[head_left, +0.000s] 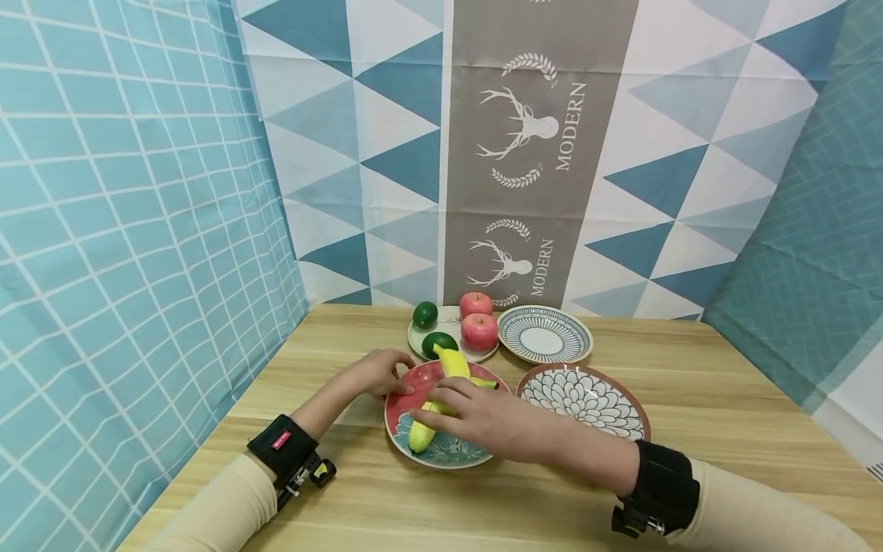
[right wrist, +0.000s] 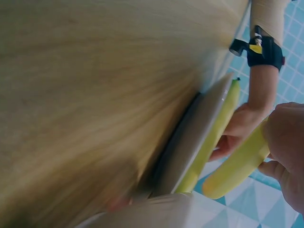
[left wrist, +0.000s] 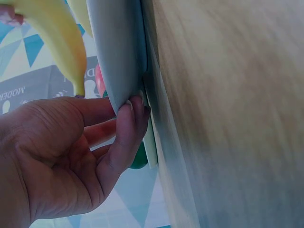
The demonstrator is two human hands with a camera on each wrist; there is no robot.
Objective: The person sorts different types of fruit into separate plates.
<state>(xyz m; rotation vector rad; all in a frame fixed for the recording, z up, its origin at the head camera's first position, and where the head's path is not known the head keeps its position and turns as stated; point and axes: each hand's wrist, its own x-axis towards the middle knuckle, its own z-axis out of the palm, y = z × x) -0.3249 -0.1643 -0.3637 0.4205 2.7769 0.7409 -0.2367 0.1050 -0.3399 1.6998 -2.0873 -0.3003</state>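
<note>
The right hand (head_left: 476,418) is gripping a yellow banana (head_left: 454,365), its fingers curling round the fruit and one end poking out beyond them, away from the person. That banana is hovering over a red-and-teal plate (head_left: 458,456) — the right wrist view is showing a gap between it and a second banana (head_left: 422,437), which is lying in the plate under the hand. The left hand (head_left: 375,373) is pinching the plate's rim on its left side, the thumb resting on the inside and other fingers curling beneath the edge.

Just past the plate, a pale plate (head_left: 451,322) is holding two green fruits on its left, a farther one (head_left: 425,315) and a nearer one (head_left: 438,344); on its right, a nearer pink-red apple (head_left: 479,332) is sitting in front of another apple (head_left: 476,304). To the right of these, a blue-patterned plate (head_left: 545,334) is lying flat, and nearer the person a brown-rimmed dish (head_left: 582,399) with a petal design is sitting partly behind the right forearm. All of it is standing on a wood-grain table (head_left: 372,498).

Both wrists are wearing black straps — one left (head_left: 286,445), one right (head_left: 665,483) — below cream sleeves. Behind the table, a triangle-patterned cloth (head_left: 400,153) is hanging, with blue tiled sheeting (head_left: 124,230) running along the left.
</note>
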